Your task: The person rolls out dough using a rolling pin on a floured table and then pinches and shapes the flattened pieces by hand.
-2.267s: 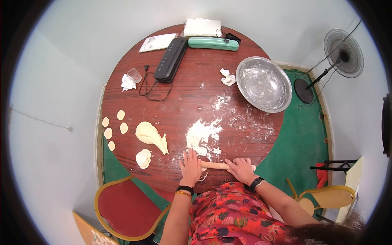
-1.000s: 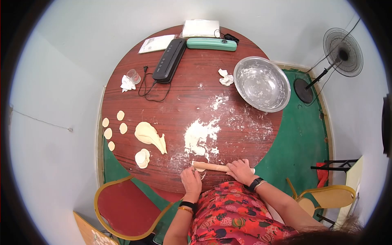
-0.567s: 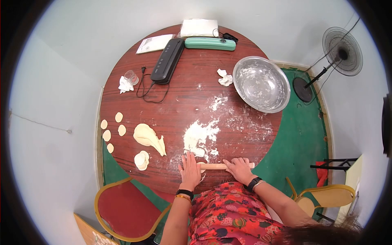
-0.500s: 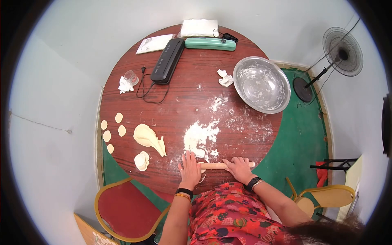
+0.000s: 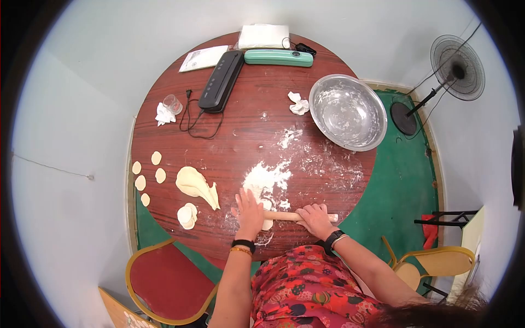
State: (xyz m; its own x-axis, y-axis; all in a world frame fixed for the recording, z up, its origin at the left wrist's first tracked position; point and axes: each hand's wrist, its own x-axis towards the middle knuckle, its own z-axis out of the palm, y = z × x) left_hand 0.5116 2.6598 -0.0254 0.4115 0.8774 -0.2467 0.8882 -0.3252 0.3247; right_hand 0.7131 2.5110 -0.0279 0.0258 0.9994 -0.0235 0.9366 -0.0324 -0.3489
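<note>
A wooden rolling pin (image 5: 284, 216) lies crosswise near the table's front edge, over a flattened piece of dough (image 5: 267, 223). My right hand (image 5: 315, 220) is closed around the pin's right part. At the pin's left end is my left hand (image 5: 249, 212), its fingers spread beside the dough piece; no object shows in its grip. Loose white flour (image 5: 266, 177) is spread just beyond both hands. To the left lie a large lump of dough (image 5: 191, 182), a stack of dough rounds (image 5: 187, 216) and several single rounds (image 5: 156, 158).
A large metal bowl (image 5: 348, 112) stands at the right of the round table (image 5: 180, 131). Farther back are a black appliance (image 5: 221, 82) with a cord, a green one (image 5: 279, 57), a clear cup (image 5: 173, 104) and crumpled tissues (image 5: 298, 104). Chairs (image 5: 169, 281) flank the front.
The rolling pin has moved slightly away from me, and more dough shows on its near side. My left hand has shifted left and forward. My right hand has moved slightly forward with the pin.
</note>
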